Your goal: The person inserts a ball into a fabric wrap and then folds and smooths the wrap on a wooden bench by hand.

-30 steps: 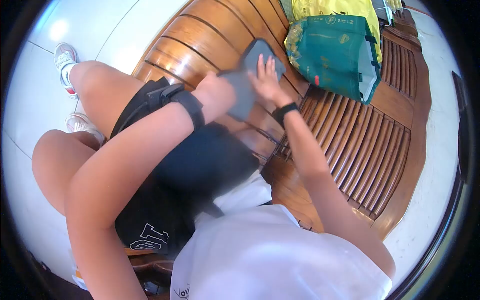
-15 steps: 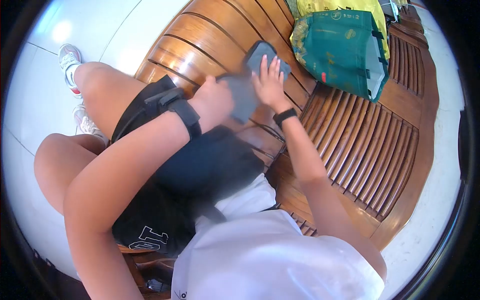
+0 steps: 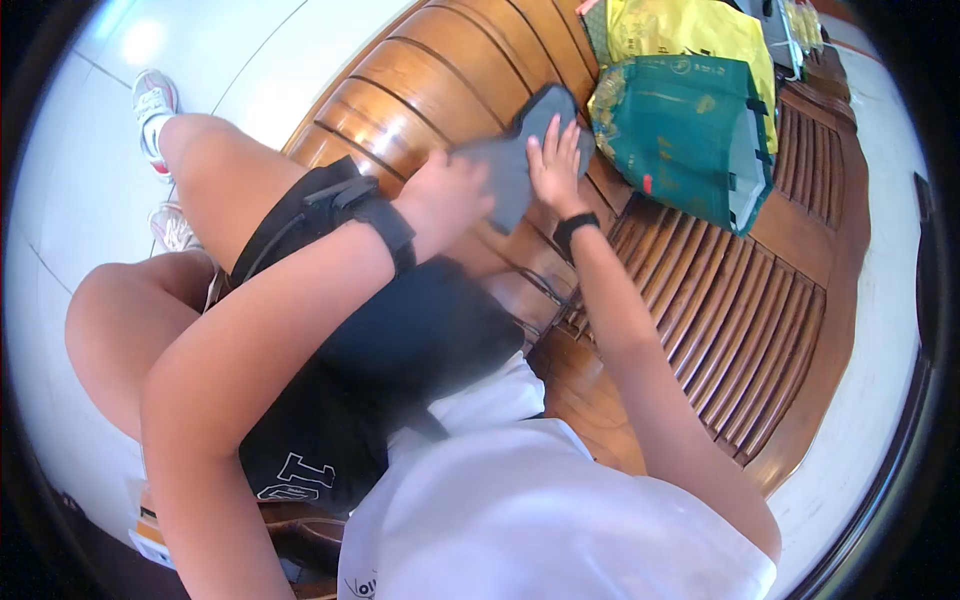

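Observation:
A dark grey, flat, soft-looking piece, perhaps cloth, lies over the slats of the wooden bench. Its exact kind is hard to make out, and its near part is blurred. My left hand is closed at its left edge, fingers curled and gripping it. On its right side my right hand rests with fingers stretched out, pressing flat against the grey surface. Both wrists wear black bands.
To the right of my right hand, a green bag leans against a yellow bag on the wooden bench. A dark cable lies below my hands. White floor tiles show at the left.
Both hands have shifted slightly right in view. The grey piece looks more spread out between them. My right hand stays flat on it and my left still grips its edge.

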`<move>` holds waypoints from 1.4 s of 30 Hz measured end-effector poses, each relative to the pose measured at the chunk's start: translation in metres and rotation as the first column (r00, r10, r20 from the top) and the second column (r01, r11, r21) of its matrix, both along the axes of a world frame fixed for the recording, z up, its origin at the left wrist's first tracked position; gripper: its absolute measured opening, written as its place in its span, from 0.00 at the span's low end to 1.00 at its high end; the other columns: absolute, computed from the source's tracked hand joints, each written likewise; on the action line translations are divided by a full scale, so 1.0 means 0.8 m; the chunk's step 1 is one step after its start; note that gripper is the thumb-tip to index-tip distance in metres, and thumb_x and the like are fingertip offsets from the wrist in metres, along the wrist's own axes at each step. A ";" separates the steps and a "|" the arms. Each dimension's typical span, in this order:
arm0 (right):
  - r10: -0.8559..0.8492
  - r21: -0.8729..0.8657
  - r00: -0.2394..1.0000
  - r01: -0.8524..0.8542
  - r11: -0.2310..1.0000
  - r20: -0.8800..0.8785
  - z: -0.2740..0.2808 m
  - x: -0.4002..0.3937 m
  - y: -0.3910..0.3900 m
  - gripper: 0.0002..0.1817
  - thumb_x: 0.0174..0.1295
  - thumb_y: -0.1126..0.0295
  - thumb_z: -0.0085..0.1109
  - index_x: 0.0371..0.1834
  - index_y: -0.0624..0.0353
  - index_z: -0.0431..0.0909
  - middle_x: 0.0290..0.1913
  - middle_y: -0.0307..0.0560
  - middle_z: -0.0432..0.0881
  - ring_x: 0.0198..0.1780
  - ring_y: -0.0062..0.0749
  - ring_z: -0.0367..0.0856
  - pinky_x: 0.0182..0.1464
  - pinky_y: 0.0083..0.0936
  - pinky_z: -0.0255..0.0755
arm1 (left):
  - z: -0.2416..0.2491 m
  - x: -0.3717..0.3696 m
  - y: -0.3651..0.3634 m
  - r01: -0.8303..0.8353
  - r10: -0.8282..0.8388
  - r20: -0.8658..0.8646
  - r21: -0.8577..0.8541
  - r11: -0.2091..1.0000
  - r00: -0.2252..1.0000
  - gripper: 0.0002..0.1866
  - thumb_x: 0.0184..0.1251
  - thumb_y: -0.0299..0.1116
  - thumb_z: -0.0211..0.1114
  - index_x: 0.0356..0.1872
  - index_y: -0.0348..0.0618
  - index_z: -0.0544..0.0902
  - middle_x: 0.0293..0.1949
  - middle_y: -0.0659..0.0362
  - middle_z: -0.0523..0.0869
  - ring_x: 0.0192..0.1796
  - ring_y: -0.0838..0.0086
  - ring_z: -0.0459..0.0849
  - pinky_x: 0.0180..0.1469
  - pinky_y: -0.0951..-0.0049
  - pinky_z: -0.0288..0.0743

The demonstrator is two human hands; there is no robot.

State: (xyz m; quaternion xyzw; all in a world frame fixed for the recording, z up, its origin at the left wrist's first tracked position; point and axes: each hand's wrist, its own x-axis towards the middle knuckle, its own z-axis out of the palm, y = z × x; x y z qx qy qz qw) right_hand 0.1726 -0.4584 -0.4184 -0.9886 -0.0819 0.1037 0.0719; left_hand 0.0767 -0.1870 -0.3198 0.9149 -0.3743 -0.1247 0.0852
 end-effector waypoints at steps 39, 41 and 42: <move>0.115 -0.025 0.991 -0.113 0.993 0.067 0.035 0.047 0.050 0.38 0.69 0.45 0.45 0.61 0.77 0.68 0.59 0.81 0.71 0.64 0.68 0.69 0.67 0.46 0.62 | 0.030 -0.021 -0.025 -0.010 0.059 -0.124 0.359 0.933 0.991 0.25 0.67 0.46 0.58 0.62 0.47 0.79 0.62 0.52 0.79 0.68 0.57 0.72 0.69 0.41 0.54; 0.117 -0.003 0.989 -0.117 0.993 0.093 0.046 0.052 0.071 0.36 0.69 0.46 0.46 0.58 0.76 0.70 0.56 0.79 0.74 0.60 0.68 0.71 0.64 0.49 0.65 | 0.030 -0.020 -0.028 0.004 0.039 -0.099 0.405 0.914 0.994 0.24 0.66 0.42 0.59 0.61 0.45 0.79 0.61 0.51 0.79 0.65 0.57 0.74 0.67 0.43 0.57; 0.099 -0.037 0.994 -0.098 0.995 0.046 0.062 0.053 0.083 0.35 0.69 0.46 0.46 0.59 0.75 0.70 0.55 0.78 0.74 0.60 0.68 0.71 0.64 0.49 0.65 | 0.033 -0.018 -0.029 0.009 0.038 -0.105 0.417 0.909 0.994 0.24 0.65 0.39 0.61 0.61 0.44 0.78 0.60 0.50 0.79 0.64 0.56 0.75 0.65 0.46 0.59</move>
